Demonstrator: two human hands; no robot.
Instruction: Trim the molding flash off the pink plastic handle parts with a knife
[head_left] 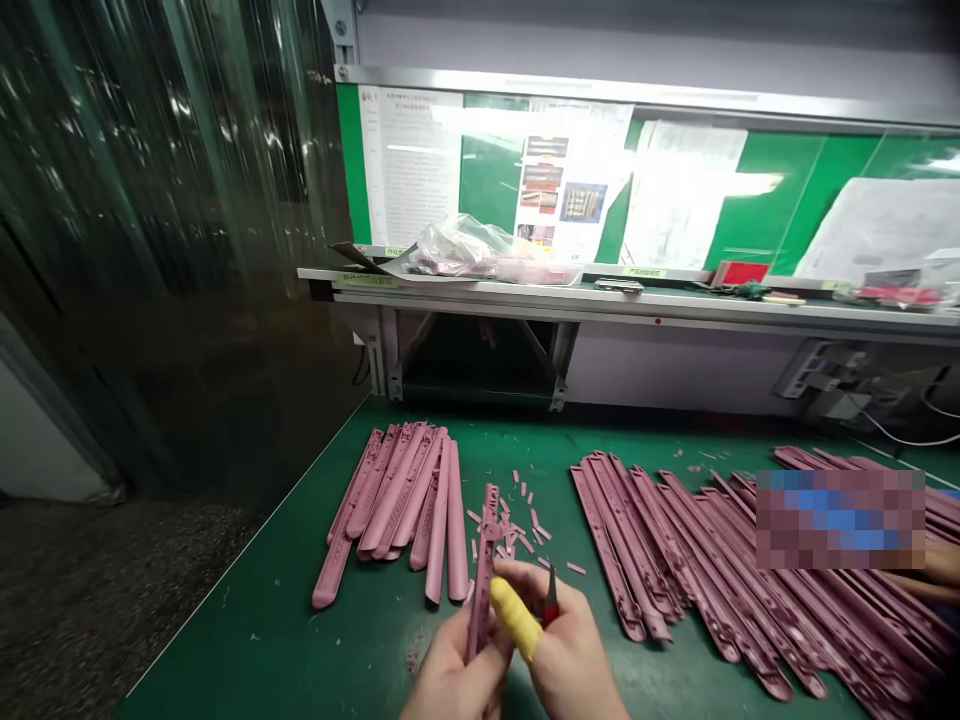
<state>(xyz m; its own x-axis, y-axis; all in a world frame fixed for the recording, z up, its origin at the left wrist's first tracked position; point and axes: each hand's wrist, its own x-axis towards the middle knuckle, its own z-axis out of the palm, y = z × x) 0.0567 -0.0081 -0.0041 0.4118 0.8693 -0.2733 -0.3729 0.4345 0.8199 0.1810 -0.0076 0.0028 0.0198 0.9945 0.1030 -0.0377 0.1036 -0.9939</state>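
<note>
Between the fingers of my left hand (457, 665) is a long pink plastic strip (484, 570), held nearly upright, with ribs and small holes along its inner side. My right hand (566, 640) is closed beside it, touching or almost touching the strip, and wears a yellow finger cot (516, 618) on the thumb. It grips a small tool (552, 600) with a red grip and a dark pointed tip; the rest is hidden in the hand, so its kind is unclear. Small pink scraps (517, 530) lie scattered just beyond the hands.
Similar pink strips form a pile on the left (405, 490) and a larger pile on the right (675, 560) of the green table (247, 620). Another person's hand (937, 575) reaches in at the right edge. A shelf (465, 290) with plastic bags (472, 245) spans the back.
</note>
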